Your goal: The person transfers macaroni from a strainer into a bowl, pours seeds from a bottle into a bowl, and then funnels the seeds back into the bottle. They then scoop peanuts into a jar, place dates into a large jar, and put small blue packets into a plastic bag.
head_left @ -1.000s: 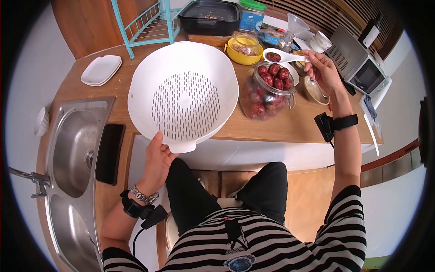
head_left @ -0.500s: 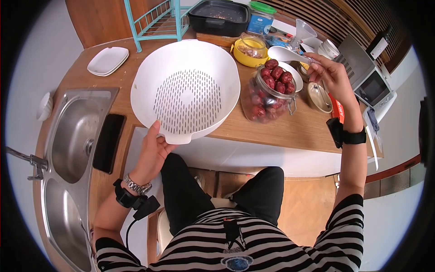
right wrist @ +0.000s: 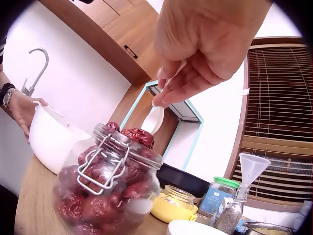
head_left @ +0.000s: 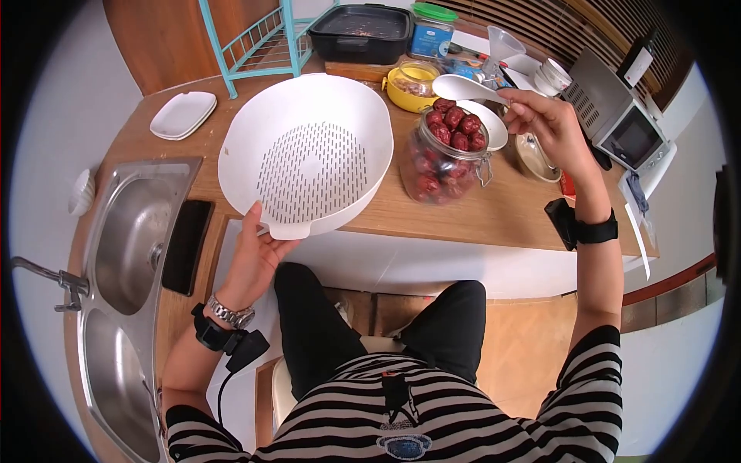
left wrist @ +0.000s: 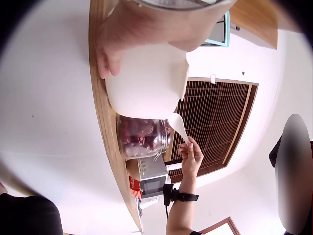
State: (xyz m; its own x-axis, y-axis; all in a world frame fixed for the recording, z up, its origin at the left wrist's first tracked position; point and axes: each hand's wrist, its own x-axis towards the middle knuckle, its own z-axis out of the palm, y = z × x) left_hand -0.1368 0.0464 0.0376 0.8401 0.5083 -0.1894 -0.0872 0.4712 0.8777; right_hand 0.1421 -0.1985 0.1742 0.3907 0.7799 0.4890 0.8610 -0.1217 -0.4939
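A white colander (head_left: 312,166) with a slotted bottom rests at the counter's front edge. My left hand (head_left: 251,258) grips its near handle, thumb on top and fingers underneath. Just to its right stands a clip-top glass jar (head_left: 436,174), heaped with dark red dates (head_left: 455,123) above the rim. Behind and above the jar, my right hand (head_left: 548,127) pinches the handle of a white spoon (head_left: 459,87). No date shows in the spoon's bowl. The right wrist view has the spoon (right wrist: 153,120) hanging from the fingertips of my right hand (right wrist: 205,49), beyond the jar (right wrist: 105,181).
Behind the jar are a white bowl (head_left: 494,127) and a yellow bowl (head_left: 409,99). A black pan (head_left: 361,35) and a teal rack (head_left: 258,50) stand at the back. To the left lie a sink (head_left: 131,239), a black slab (head_left: 187,247) and white plates (head_left: 183,114).
A second ago a date lay in the spoon; none shows there now. The spoon has moved slightly left relative to the jar. My left hand keeps its grip on the colander.
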